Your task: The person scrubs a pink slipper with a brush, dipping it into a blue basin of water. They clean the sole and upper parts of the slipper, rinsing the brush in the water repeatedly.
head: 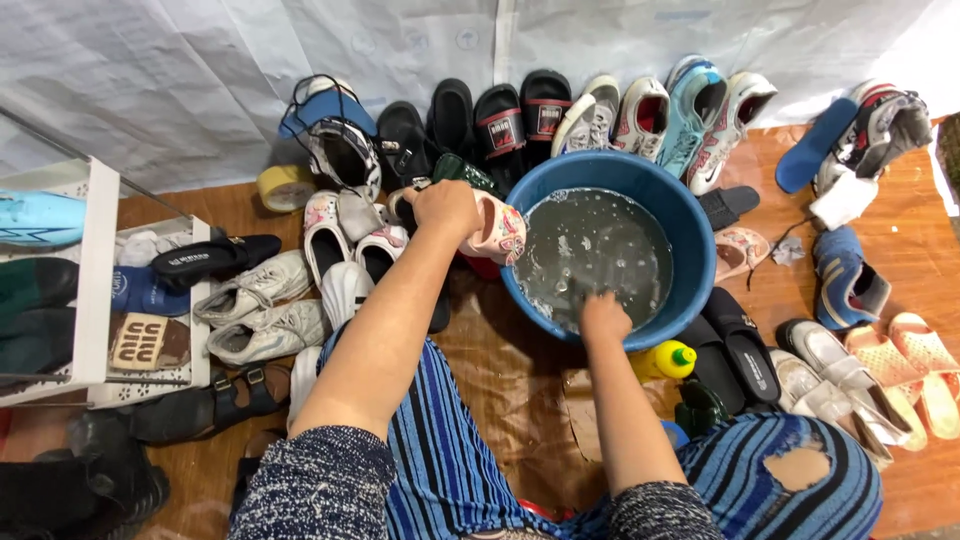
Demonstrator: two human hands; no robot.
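Note:
My left hand [443,207] grips a small pink shoe [497,231] with a butterfly pattern and holds it over the left rim of a blue basin [690,235]. The basin holds grey soapy water [592,252] with bubbles. My right hand [604,317] reaches over the near rim and dips into the water; its fingers are partly hidden, and I cannot see whether it holds anything. My knees in blue striped cloth frame the bottom of the view.
Many shoes lie around the basin: black slides [520,115] and sneakers [690,110] at the back, white shoes [265,310] to the left, sandals [905,355] to the right. A yellow bottle [665,360] stands by the basin. A white shelf [95,270] stands at the left.

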